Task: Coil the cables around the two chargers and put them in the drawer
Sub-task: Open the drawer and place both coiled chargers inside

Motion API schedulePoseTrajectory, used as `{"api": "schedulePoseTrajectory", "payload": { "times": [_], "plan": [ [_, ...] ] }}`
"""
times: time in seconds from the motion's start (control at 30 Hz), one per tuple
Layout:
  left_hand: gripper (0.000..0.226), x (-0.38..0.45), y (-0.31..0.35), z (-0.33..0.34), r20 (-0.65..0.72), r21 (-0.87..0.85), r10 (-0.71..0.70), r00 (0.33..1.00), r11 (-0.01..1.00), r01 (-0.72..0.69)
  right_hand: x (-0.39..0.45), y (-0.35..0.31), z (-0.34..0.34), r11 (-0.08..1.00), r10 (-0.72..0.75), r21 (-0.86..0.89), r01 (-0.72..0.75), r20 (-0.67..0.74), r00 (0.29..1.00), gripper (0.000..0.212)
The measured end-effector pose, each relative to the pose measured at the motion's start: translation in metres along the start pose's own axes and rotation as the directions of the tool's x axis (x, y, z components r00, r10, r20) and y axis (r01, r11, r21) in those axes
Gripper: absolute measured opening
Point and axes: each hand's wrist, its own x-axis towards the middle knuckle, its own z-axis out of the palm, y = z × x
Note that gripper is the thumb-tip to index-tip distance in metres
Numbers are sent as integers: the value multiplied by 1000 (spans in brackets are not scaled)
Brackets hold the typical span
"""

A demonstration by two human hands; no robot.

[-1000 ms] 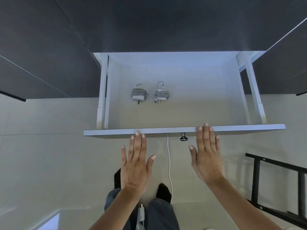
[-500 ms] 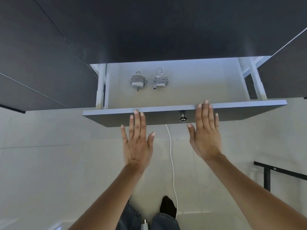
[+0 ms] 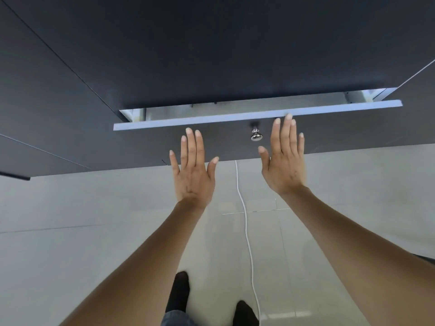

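The drawer (image 3: 235,117) is pushed nearly all the way into the dark cabinet, with only a narrow strip of its pale inside showing. Its dark front panel carries a small metal knob (image 3: 256,135). My left hand (image 3: 193,170) lies flat against the front panel left of the knob, fingers spread and holding nothing. My right hand (image 3: 283,161) lies flat against the panel right of the knob, fingertips at its top edge. The two coiled chargers are hidden inside the drawer.
The dark cabinet top (image 3: 211,55) fills the upper half of the view. A white cable (image 3: 246,222) runs along the pale tiled floor (image 3: 70,231) between my arms. My feet in dark socks (image 3: 179,292) stand below.
The drawer has slid far into the cabinet under both flat hands. The two coiled chargers, visible inside earlier, are now out of sight. My arms have stretched forward.
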Motion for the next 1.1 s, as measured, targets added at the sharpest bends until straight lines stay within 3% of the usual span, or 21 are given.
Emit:
{"api": "schedulePoseTrajectory", "payload": {
  "times": [0.53,0.9,1.1],
  "plan": [
    [65,57,1,-4,49,64,9,999,998,-12,50,-11,1,999,37,-3,-37,68,997,72],
    [65,51,4,-23,98,116,12,995,993,-23,43,-15,-13,998,63,13,-65,94,994,68],
    [67,26,6,-59,173,129,16,985,991,-39,25,-28,-51,996,73,27,-80,184,980,61]
  ]
}}
